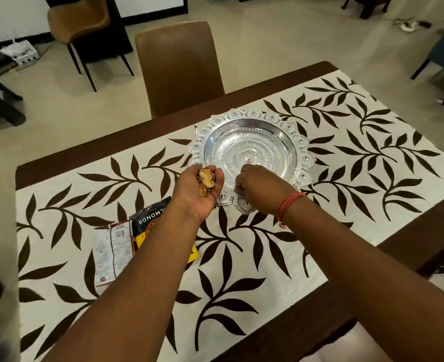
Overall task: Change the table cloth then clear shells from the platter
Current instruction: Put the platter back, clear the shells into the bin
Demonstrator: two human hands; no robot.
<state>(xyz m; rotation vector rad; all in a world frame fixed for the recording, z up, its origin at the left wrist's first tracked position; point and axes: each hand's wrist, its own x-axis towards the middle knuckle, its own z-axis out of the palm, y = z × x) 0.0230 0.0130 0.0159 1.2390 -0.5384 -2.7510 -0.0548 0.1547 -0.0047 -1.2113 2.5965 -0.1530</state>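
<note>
Shells [206,179] fill the cupped left hand [200,189]; right hand [257,189] perhaps pinches platter [252,150] rim.

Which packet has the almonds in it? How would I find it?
Start at the silver platter on the leafy cloth. Two packets lie nearer the person, left of it, partly under the left arm. The almond packet is the black and yellow one reading ALMONDS; the other packet is pale with red.
</note>
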